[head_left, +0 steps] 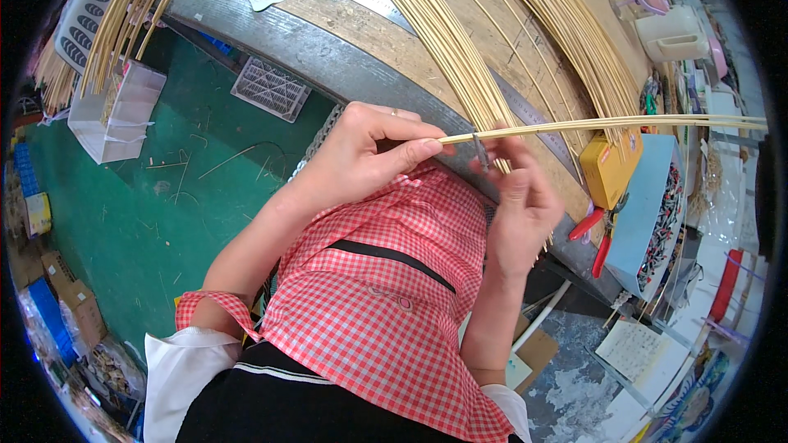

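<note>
Just near of the tabletop (345, 57) edge, left hand (361, 152) pinches the near end of thin bamboo strips (607, 124), grip closed on them. Strips' long axis runs rightward from that pinch. Right hand (521, 205), just beneath, holds a small dark pin (480, 152) against them.

1. The left hand (361, 156) pinches the near end of a few thin bamboo strips (607, 124) between thumb and fingers (423, 148).
2. The strips reach out to the right over the wooden desk (410, 49).
3. The right hand (521, 205) holds a small dark tool (480, 152) upright against the strips, just beside the left thumb.
4. Bundles of bamboo strips (443, 33) lie across the desk.
5. A yellow box (609, 171) sits at the desk's right edge, beside red-handled pliers (593, 234).
</note>
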A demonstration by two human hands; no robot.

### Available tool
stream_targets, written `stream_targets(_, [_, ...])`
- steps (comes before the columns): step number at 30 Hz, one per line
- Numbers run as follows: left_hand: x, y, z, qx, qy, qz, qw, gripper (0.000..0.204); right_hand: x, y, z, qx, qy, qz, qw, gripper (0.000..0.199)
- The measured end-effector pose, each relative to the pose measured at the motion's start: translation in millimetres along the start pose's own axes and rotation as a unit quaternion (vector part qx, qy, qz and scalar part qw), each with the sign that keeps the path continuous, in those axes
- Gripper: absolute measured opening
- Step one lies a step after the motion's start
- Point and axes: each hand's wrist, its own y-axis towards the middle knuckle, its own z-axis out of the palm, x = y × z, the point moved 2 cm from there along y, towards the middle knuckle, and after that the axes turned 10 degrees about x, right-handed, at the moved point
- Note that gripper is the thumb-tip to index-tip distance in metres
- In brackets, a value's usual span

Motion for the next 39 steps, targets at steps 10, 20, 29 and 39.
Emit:
stream_targets(10, [8.4, -8.0, -30.7, 0.113, -0.048, -0.044, 0.991, 0.024, 18.0, 13.0, -45.5, -0.058, 0.209, -0.058, 0.974, 0.017])
stream_targets(20, [-59.4, -8.7, 0.4, -0.030, 0.227, 0.160, 0.960, 0.028, -7.3, -18.6, 44.2, 0.019, 0.100, -0.006, 0.995, 0.010])
stream_targets(29, [-53.4, -12.1, 6.7, -0.058, 0.259, 0.155, 0.952, 0.013, 12.9, -7.5, 33.5, 0.160, -0.067, 0.060, 0.983, 0.015])
stream_targets(39, [-39.0, -7.8, 12.5, 0.013, 0.243, 0.093, 0.965, 0.013, 37.0, -7.1, -30.9, -0.004, 0.133, -0.003, 0.991, 0.013])
